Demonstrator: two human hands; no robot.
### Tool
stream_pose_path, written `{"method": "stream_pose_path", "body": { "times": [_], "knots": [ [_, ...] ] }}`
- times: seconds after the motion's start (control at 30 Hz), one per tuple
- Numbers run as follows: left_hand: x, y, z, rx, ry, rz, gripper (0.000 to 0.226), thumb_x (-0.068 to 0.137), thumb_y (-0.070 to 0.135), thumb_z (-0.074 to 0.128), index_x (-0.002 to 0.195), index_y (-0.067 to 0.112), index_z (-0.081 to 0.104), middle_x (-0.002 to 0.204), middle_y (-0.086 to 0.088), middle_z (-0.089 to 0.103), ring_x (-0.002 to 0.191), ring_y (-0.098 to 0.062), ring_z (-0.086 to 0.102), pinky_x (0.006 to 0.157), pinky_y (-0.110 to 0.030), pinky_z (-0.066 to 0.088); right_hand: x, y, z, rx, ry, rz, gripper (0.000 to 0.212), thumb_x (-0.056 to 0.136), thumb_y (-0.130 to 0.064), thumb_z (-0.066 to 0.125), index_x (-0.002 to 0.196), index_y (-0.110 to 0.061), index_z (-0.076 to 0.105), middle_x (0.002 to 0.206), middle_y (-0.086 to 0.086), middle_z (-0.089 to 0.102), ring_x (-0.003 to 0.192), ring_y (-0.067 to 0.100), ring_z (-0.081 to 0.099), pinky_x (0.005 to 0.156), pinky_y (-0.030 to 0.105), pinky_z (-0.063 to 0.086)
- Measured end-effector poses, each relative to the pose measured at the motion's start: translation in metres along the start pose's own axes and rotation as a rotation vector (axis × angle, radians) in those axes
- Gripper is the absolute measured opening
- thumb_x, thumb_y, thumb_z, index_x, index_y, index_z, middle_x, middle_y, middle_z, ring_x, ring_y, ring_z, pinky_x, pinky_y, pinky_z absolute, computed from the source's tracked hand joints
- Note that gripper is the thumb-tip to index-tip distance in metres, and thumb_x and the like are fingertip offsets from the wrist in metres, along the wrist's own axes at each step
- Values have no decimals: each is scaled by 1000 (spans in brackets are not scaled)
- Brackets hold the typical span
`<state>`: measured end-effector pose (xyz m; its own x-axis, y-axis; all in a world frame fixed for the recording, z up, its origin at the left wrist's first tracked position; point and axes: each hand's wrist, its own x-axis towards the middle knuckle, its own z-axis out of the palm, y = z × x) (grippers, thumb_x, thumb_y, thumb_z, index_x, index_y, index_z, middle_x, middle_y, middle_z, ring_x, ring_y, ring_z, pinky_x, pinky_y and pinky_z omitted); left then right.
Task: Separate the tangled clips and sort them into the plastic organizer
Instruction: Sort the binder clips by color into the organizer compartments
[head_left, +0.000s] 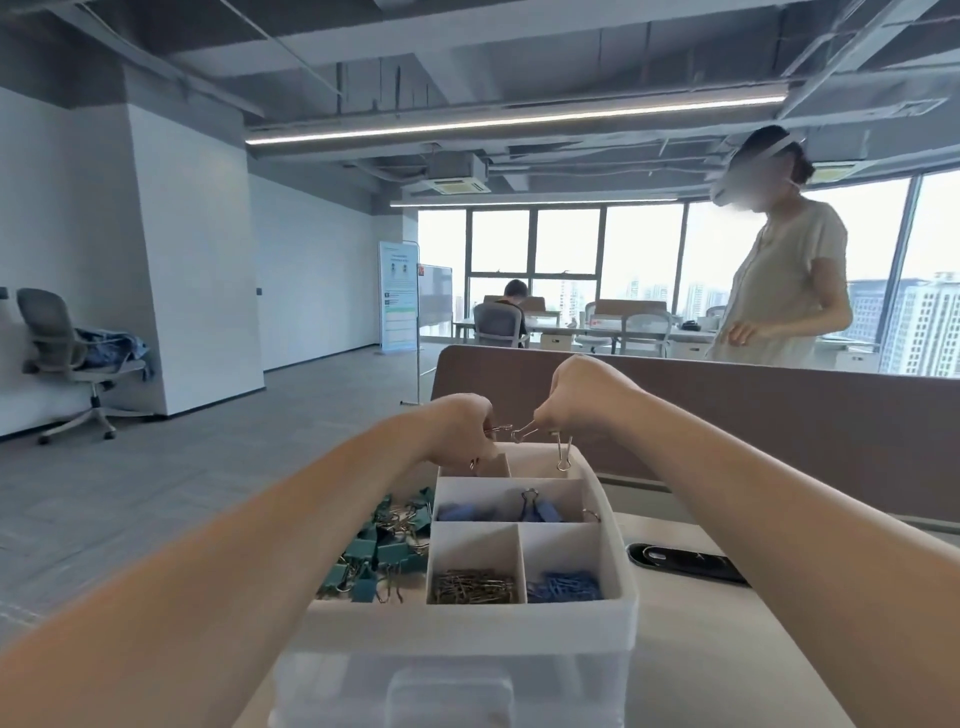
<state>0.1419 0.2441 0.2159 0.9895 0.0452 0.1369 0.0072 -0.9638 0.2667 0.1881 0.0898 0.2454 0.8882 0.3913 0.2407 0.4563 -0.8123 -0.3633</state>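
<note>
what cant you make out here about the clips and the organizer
Head view only:
- Tangled clips: colour and count hidden inside the left hand and right hand; only wire handles show.
- Far compartments of the plastic organizer: floors hidden by the left hand and the low viewing angle.
- Black object on the table: too dark and small to identify.

Black phone (688, 563); office chair (62, 353); partition (779, 410)

One organizer (621, 618), two hands (460, 423) (576, 389), two other people (784, 270) (511, 306), one black device (685, 564)
</note>
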Motion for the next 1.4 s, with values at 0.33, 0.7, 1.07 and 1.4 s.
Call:
{"method": "stream_pose_path", "body": {
  "times": [0.33, 0.7, 1.07, 1.4],
  "knots": [
    [-4, -15, 4, 175, 82, 141, 30, 85, 28, 72, 109, 12, 65, 102, 6, 51, 93, -16, 51, 77, -23, 39, 13, -17, 7, -114, -7, -10, 24, 81, -20, 70, 61, -13, 57, 60, 0, 55, 57, 18, 51, 58, 28, 43],
    [-25, -41, -1, 71, 229, 31, 10, 92, 19, 60, 98, 12, 62, 96, 1, 59, 85, -16, 56, 75, -27, 45, 20, -46, 34, -35, -82, -51, 20, 84, -20, 67, 70, -6, 64, 58, 2, 52, 54, 17, 45, 55, 26, 41],
    [-41, -46, -5, -64, 207, 20, 10, 94, 20, 57, 102, 19, 62, 99, 6, 60, 89, -11, 57, 79, -26, 46, 18, -56, 48, -269, -227, -88, 35, 81, -37, 77, 85, -3, 69, 76, 5, 69, 74, 22, 65, 73, 31, 52],
    [-56, -36, -2, -92, 222, 39, 12, 95, 18, 56, 103, 17, 64, 100, 4, 61, 89, -11, 57, 75, -24, 44, 1, -52, 40, -191, -108, -253, 27, 90, -2, 55, 110, -7, 72, 118, 4, 66, 106, 21, 61, 91, 34, 52]
  ]
}}
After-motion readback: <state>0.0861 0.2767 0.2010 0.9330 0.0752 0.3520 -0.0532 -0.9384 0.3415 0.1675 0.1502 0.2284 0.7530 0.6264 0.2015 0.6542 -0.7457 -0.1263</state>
